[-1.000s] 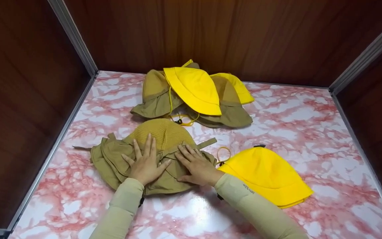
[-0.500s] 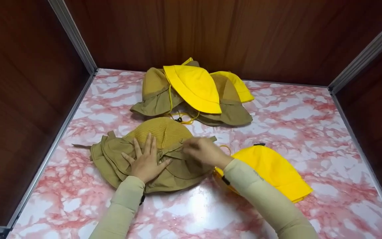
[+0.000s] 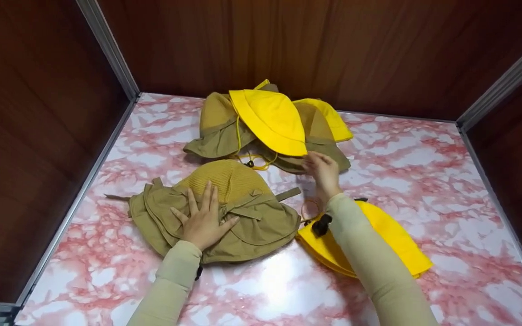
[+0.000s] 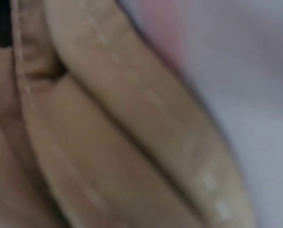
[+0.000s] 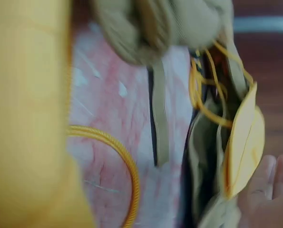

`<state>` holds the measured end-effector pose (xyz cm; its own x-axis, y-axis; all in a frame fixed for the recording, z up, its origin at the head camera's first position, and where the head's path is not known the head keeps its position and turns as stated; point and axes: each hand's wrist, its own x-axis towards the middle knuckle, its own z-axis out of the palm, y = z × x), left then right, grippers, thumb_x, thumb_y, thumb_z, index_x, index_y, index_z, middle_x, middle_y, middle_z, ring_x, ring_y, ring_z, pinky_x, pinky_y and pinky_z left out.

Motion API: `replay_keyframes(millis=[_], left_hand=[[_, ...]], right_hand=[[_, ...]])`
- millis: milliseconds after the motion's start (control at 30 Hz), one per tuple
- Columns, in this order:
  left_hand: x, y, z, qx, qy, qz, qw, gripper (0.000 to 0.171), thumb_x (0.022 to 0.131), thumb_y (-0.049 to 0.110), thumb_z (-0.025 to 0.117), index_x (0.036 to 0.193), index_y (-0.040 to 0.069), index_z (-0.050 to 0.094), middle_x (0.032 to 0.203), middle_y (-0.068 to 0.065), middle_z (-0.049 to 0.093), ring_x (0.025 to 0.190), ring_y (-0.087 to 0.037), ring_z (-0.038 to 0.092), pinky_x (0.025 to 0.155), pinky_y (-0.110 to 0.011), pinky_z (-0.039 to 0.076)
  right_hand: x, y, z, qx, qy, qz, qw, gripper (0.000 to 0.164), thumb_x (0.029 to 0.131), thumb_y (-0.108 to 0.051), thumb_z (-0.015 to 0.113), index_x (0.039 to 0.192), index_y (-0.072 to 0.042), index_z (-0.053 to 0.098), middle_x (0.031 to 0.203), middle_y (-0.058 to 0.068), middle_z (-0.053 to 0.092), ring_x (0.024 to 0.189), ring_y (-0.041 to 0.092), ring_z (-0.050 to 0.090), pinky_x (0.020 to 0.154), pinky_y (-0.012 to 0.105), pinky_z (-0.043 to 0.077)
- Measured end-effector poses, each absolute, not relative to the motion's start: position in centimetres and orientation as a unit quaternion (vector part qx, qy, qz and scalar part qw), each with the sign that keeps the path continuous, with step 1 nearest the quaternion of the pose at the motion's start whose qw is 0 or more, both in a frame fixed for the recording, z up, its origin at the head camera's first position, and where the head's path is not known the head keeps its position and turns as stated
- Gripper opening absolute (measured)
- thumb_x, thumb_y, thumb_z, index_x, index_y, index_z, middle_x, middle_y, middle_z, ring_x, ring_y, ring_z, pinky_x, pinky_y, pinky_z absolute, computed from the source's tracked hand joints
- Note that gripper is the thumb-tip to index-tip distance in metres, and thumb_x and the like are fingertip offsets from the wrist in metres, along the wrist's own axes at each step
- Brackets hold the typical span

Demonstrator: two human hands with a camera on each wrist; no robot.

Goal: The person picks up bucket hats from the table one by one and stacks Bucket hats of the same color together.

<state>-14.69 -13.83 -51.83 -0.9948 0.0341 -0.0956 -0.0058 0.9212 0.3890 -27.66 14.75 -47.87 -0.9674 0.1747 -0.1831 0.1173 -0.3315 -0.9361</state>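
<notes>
Two flattened hats lie in the lower half of the head view on the pink-marbled surface (image 3: 401,158): a khaki hat (image 3: 224,213) at centre left and a yellow hat (image 3: 392,235) just beside it at lower right, partly covered by the right sleeve. A pile of hats (image 3: 265,127), khaki and yellow mixed and overlapping, sits at upper centre against the dark wooden back wall (image 3: 288,40). The work is judged partly done: two hats appear laid out flat in front, while several in the pile remain unsorted. The left hand (image 3: 204,222) is laid flat on the khaki hat, fingers straight and spread, pressing the brim folds; nothing is gripped. In the left wrist view only blurred khaki brim seams are seen close up. The right hand (image 3: 322,172) is extended to the lower right edge of the pile, at a khaki brim under the top yellow hat; its fingers are bent toward the fabric, but whether cloth is pinched cannot be told. In the right wrist view the fingers (image 5: 267,183) are seen just beside a yellow brim edge, with a yellow cord (image 5: 117,156) looping over the surface.
</notes>
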Motion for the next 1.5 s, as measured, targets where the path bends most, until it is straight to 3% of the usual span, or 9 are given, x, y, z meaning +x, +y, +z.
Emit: replay_keyframes(millis=[233, 367, 433, 533, 667, 800, 1167, 1300, 1500], left_hand=[[-14.5, -13.8, -51.9, 0.014, 0.979, 0.201, 0.028, 0.103, 0.088, 0.072, 0.053, 0.16, 0.017, 0.006, 0.168, 0.001, -0.009, 0.148, -0.049, -0.015, 0.097, -0.086, -0.013], [-14.4, -13.7, -51.6, 0.017, 0.977, 0.212, 0.02, 0.103, 0.088, 0.072, 0.053, 0.16, 0.018, 0.005, 0.168, 0.001, -0.009, 0.149, -0.048, -0.016, 0.097, -0.086, -0.012], [-14.4, -13.6, -51.2, 0.019, 0.976, 0.216, 0.026, 0.102, 0.088, 0.071, 0.053, 0.16, 0.018, 0.004, 0.168, 0.001, -0.01, 0.148, -0.048, -0.018, 0.096, -0.086, -0.012], [-14.3, -13.5, -50.2, 0.024, 0.975, 0.216, 0.045, 0.101, 0.089, 0.068, 0.056, 0.16, 0.016, 0.006, 0.168, -0.001, -0.012, 0.147, -0.048, -0.021, 0.095, -0.087, -0.013], [-14.3, -13.3, -48.4, 0.033, 0.972, 0.221, 0.077, 0.098, 0.09, 0.059, 0.062, 0.159, 0.011, 0.013, 0.167, -0.006, -0.011, 0.146, -0.047, -0.024, 0.097, -0.086, -0.015], [-14.3, -12.8, -46.7, 0.042, 0.967, 0.233, 0.093, 0.092, 0.092, 0.055, 0.062, 0.158, 0.008, 0.018, 0.167, -0.012, -0.006, 0.148, -0.046, -0.021, 0.103, -0.081, -0.015], [-13.6, -9.9, -42.1, 0.142, 0.919, 0.333, 0.157, 0.091, 0.095, 0.053, 0.059, 0.158, 0.006, 0.014, 0.165, -0.018, 0.009, 0.151, -0.044, -0.006, 0.12, -0.065, -0.003], [-15.7, -8.4, -41.4, 0.142, 0.869, 0.437, 0.184, 0.087, 0.095, 0.051, 0.059, 0.16, 0.013, 0.015, 0.166, -0.015, 0.015, 0.152, -0.038, 0.012, 0.122, -0.06, 0.013], [-20.4, -6.1, -41.6, 0.066, 0.771, 0.602, 0.195, 0.079, 0.099, 0.038, 0.059, 0.158, 0.008, 0.017, 0.161, -0.016, 0.029, 0.146, -0.035, 0.032, 0.12, -0.048, 0.029]], right_hand=[[-29.1, 16.6, -48.6, -0.201, -0.55, 0.81, -0.024, 0.042, 0.102, -0.009, 0.051, 0.14, 0.008, 0.047, 0.109, 0.01, 0.069, 0.101, 0.018, 0.066, 0.097, 0.025, 0.054], [-29.7, 16.5, -48.4, -0.193, -0.561, 0.804, -0.046, 0.045, 0.103, -0.009, 0.049, 0.144, 0.008, 0.041, 0.136, 0.02, 0.055, 0.119, 0.024, 0.057, 0.108, 0.028, 0.046], [-30.0, 16.3, -48.3, -0.191, -0.573, 0.795, -0.052, 0.044, 0.103, -0.008, 0.048, 0.143, 0.009, 0.041, 0.138, 0.021, 0.051, 0.119, 0.025, 0.056, 0.109, 0.029, 0.045], [-30.6, 16.2, -48.3, -0.198, -0.601, 0.772, -0.063, 0.042, 0.102, -0.009, 0.051, 0.14, 0.008, 0.047, 0.122, 0.015, 0.059, 0.103, 0.019, 0.062, 0.103, 0.028, 0.05], [-31.2, 16.1, -48.4, -0.203, -0.625, 0.751, -0.067, 0.039, 0.098, -0.007, 0.057, 0.133, 0.011, 0.053, 0.089, 0.004, 0.064, 0.074, 0.01, 0.064, 0.08, 0.022, 0.057], [-31.5, 16.1, -48.7, -0.204, -0.638, 0.739, -0.068, 0.04, 0.097, -0.006, 0.06, 0.131, 0.014, 0.054, 0.072, 0.0, 0.065, 0.065, 0.009, 0.062, 0.068, 0.019, 0.056], [-31.5, 15.7, -49.1, -0.218, -0.629, 0.743, -0.07, 0.034, 0.094, -0.004, 0.064, 0.124, 0.012, 0.061, 0.068, -0.002, 0.065, 0.064, 0.009, 0.061, 0.068, 0.019, 0.055], [-31.8, 15.6, -48.9, -0.217, -0.631, 0.742, -0.062, 0.036, 0.094, -0.003, 0.064, 0.126, 0.012, 0.06, 0.067, -0.003, 0.064, 0.059, 0.007, 0.058, 0.063, 0.017, 0.052], [-32.0, 15.4, -48.4, -0.224, -0.582, 0.779, -0.064, 0.028, 0.094, 0.0, 0.059, 0.121, 0.009, 0.061, 0.071, -0.002, 0.064, 0.066, 0.009, 0.061, 0.072, 0.019, 0.056]])
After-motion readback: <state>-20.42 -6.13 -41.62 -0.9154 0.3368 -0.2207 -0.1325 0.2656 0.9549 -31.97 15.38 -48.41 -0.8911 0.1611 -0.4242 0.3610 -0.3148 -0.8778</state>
